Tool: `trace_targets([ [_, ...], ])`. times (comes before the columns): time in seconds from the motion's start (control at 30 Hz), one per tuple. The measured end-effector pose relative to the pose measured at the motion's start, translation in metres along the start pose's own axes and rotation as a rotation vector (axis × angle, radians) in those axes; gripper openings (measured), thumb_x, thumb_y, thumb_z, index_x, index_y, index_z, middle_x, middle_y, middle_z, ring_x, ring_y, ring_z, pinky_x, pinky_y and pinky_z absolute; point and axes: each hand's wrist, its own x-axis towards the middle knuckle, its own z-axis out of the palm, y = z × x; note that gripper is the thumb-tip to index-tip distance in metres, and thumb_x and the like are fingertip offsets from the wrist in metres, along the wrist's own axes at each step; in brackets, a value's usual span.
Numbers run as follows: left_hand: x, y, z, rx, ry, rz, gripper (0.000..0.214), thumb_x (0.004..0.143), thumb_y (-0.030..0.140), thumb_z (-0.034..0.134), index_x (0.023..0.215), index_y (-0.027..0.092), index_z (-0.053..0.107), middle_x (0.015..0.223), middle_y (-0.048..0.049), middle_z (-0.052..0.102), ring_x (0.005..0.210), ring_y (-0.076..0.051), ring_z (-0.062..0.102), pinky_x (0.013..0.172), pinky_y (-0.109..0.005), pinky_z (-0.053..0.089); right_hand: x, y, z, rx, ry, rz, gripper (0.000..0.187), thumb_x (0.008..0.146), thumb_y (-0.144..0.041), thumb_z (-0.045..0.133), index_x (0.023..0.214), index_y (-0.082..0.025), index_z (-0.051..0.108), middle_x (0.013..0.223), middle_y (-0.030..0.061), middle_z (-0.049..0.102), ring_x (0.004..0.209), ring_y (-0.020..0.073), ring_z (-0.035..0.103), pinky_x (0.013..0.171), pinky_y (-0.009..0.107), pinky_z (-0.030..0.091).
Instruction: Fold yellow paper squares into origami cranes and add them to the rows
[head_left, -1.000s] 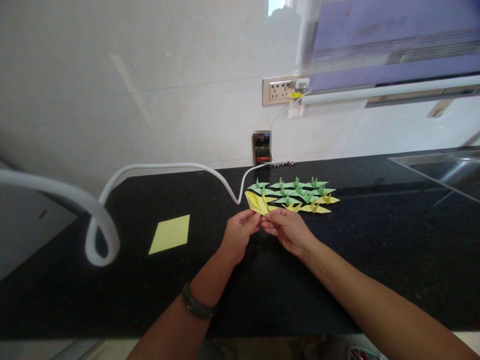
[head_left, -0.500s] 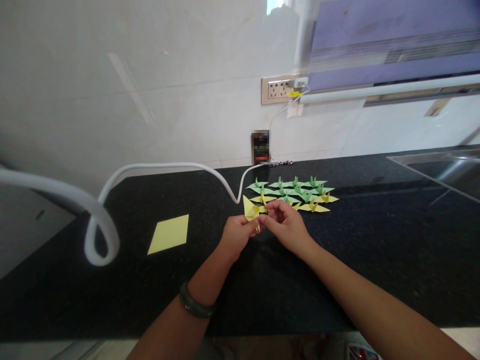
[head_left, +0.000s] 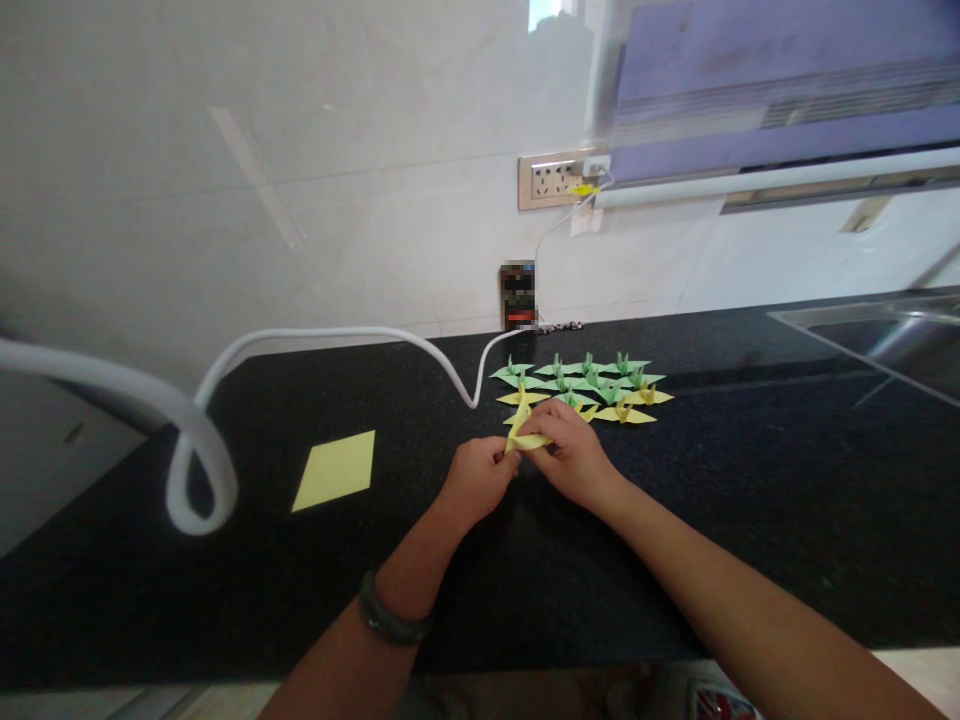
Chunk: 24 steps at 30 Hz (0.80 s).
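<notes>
Both of my hands pinch a small yellow folded paper crane (head_left: pixel 526 432) just above the black counter (head_left: pixel 750 500). My left hand (head_left: pixel 476 479) grips its left end with closed fingers, and my right hand (head_left: pixel 574 455) holds its right side with closed fingers. Directly behind the crane lies a group of several finished paper cranes (head_left: pixel 585 388), green in the back rows and yellow in the front. A flat yellow paper square (head_left: pixel 335 470) lies on the counter to the left of my hands.
A thick white cable (head_left: pixel 195 440) loops over the left of the counter and runs to a phone (head_left: pixel 518 295) leaning on the tiled wall. A wall socket (head_left: pixel 555 181) sits above it. A metal sink (head_left: pixel 885 335) is at the far right.
The yellow paper went from a taller pointed shape to a flatter crane with wings spread. My hands drew slightly closer together and lower over the counter.
</notes>
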Motion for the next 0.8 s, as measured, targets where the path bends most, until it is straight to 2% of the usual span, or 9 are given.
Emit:
trace_targets([
  [0.27,-0.001,0.004,-0.002,0.007,-0.007,0.008,0.033,0.074,0.036,0.043,0.053,0.015,0.058,0.044,0.0023,0.048,0.043,-0.009,0.042,0.045,-0.021,0.025,-0.001,-0.001,-0.003,-0.172,0.016,-0.094,0.012,0.074,-0.02,0.051,0.075,-0.02,0.063,0.08,0.0048,0.049,0.077,0.0166,0.044,0.067,0.029,0.037],
  [0.43,-0.002,0.008,-0.002,-0.064,-0.023,-0.034,0.032,0.073,0.034,0.044,0.051,0.015,0.058,0.043,0.0018,0.05,0.043,-0.009,0.042,0.045,-0.02,0.027,-0.002,-0.002,-0.001,-0.236,-0.006,-0.168,0.014,0.076,-0.021,0.048,0.077,-0.019,0.062,0.08,0.006,0.054,0.079,0.0179,0.045,0.069,0.031,0.037],
  [0.8,-0.002,0.007,0.002,-0.181,-0.034,-0.125,0.024,0.067,0.026,0.048,0.049,0.014,0.058,0.043,0.0004,0.053,0.044,-0.009,0.046,0.045,-0.02,0.031,-0.004,-0.005,0.004,-0.306,-0.002,-0.169,0.014,0.076,-0.02,0.047,0.079,-0.018,0.06,0.081,0.008,0.058,0.081,0.0201,0.048,0.071,0.033,0.04],
])
